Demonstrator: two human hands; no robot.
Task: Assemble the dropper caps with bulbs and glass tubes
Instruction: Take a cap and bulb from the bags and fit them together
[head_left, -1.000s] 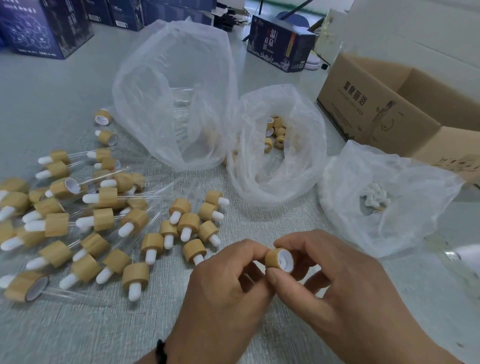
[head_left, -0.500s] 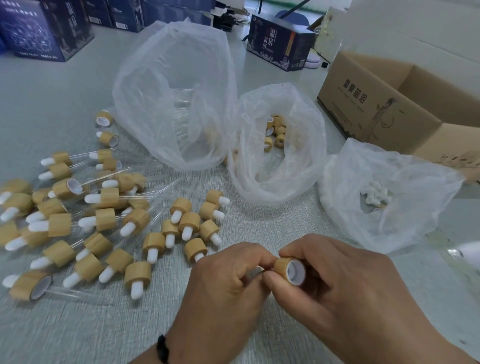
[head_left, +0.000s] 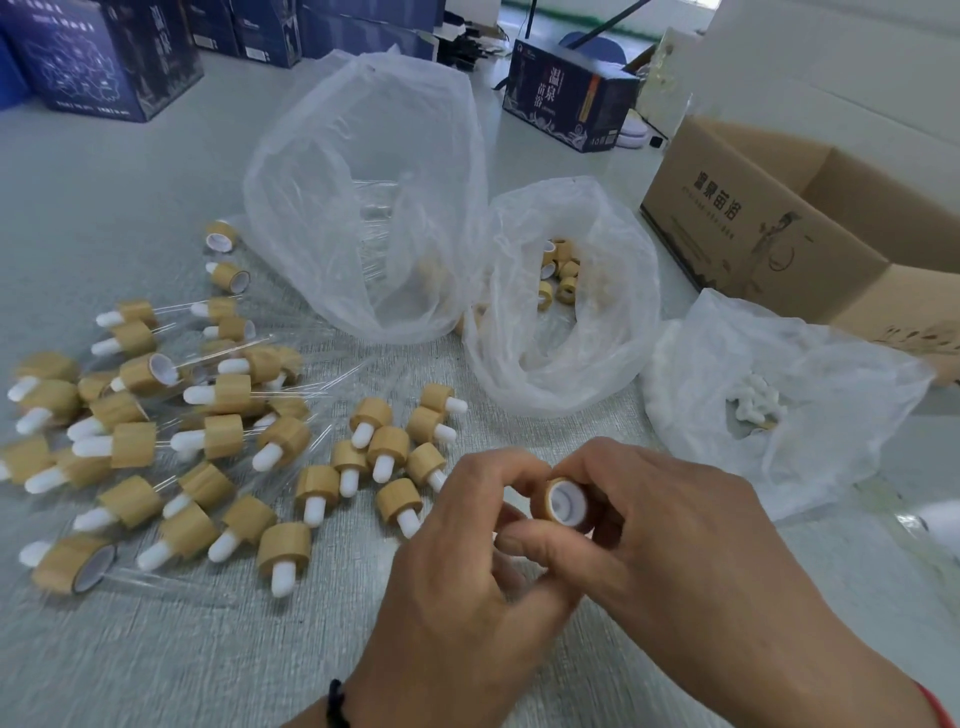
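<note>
**Both hands on one bamboo cap, three bags behind**

The right hand (head_left: 675, 535) pinches a single bamboo-coloured cap (head_left: 566, 501) between thumb and curled fingers, just above the tabletop (head_left: 104, 208); the cap's open white-lined mouth faces the camera. The left hand (head_left: 467, 561) meets it from the other side, fingers curled with their tips at the cap's far end. Whether a bulb is already between those fingers is hidden.

Three translucent plastic bags stand behind the hands. The tall left bag (head_left: 363, 197) holds clear glass tubes, too faint to count. The middle bag (head_left: 566, 312) shows about seven loose caps (head_left: 558, 275) through its opening. The right bag (head_left: 779, 395) holds a small cluster of white bulbs (head_left: 756, 405), their number unclear.

Left of the hands, a group of ten caps fitted with white bulbs (head_left: 384, 457) lies close together without tubes. Farther left lies a spread of finished droppers (head_left: 208, 441) with glass tubes, roughly two dozen, overlapping too much for an exact count.

One open cardboard box (head_left: 769, 234) sits at the right. One dark blue carton (head_left: 566, 98) stands behind the bags, with several more along the far edge.
</note>
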